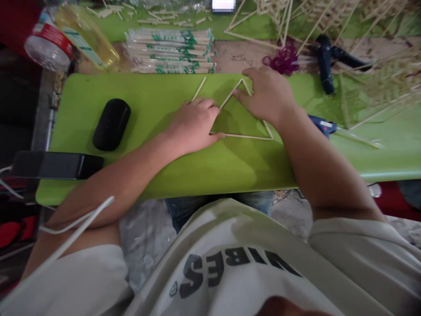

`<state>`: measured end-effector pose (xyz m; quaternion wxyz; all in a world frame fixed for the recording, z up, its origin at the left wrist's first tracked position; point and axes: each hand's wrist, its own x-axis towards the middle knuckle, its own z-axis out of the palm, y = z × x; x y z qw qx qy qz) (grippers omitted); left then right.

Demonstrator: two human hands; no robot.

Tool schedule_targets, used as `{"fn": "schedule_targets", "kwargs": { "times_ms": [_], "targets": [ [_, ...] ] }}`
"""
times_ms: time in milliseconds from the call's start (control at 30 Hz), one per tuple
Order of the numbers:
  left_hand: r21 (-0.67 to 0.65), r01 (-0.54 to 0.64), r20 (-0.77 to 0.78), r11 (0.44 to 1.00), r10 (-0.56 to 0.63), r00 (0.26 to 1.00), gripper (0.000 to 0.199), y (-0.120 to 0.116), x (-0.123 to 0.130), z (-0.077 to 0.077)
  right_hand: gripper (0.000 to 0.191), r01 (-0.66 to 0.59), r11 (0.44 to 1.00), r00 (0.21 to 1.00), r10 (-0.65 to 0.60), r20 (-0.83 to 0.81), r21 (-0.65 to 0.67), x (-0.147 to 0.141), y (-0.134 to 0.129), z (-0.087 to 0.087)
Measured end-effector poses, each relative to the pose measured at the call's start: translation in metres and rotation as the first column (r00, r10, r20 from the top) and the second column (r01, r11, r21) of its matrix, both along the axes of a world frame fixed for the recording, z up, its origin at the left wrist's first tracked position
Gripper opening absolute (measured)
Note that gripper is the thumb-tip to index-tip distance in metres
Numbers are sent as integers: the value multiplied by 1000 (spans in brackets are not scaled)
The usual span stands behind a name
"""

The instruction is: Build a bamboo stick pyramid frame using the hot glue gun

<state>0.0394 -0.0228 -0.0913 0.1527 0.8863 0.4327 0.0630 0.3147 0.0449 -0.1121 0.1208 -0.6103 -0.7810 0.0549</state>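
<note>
Thin wooden sticks form a triangular frame point(253, 137) flat on the green tabletop. My left hand point(197, 120) covers its left corner, fingers bent over the sticks and thumb along the lower one. One more stick point(199, 88) pokes out beyond the left knuckles; its lower end is hidden under the hand. My right hand point(271, 94) lies across the right side of the triangle, thumb against the upper left stick and forefinger past the top corner. Part of the right stick is hidden beneath that hand.
A black oval case point(112, 124) and a dark box point(57, 165) lie left. Behind are wrapped chopsticks point(171, 50), bottles point(87, 41) and purple string point(284, 59). A blue glue gun point(324, 126) lies beside my right forearm, near stick structures point(378, 98). A white cable point(82, 221) crosses my left arm.
</note>
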Motion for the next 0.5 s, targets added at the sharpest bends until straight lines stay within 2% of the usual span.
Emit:
{"fn": "schedule_targets", "kwargs": {
  "times_ms": [100, 267, 400, 500],
  "targets": [
    [-45, 1, 67, 999, 2, 998, 54, 7, -6, 1, 78, 57, 998, 989, -52, 137, -34, -1, 1, -2],
    [-243, -12, 257, 970, 76, 963, 40, 32, -31, 7, 73, -34, 999, 978, 30, 207, 17, 6, -8, 2],
    [-337, -41, 239, 941, 128, 963, 39, 45, -45, 7, 68, -136, 991, 987, 136, 85, -11, 4, -23, 10],
    [-363, -47, 181, 931, 120, 976, 27, 45, -44, 8, 53, -321, 947, 946, 320, -40, -16, -7, -40, 20]
  ]
}}
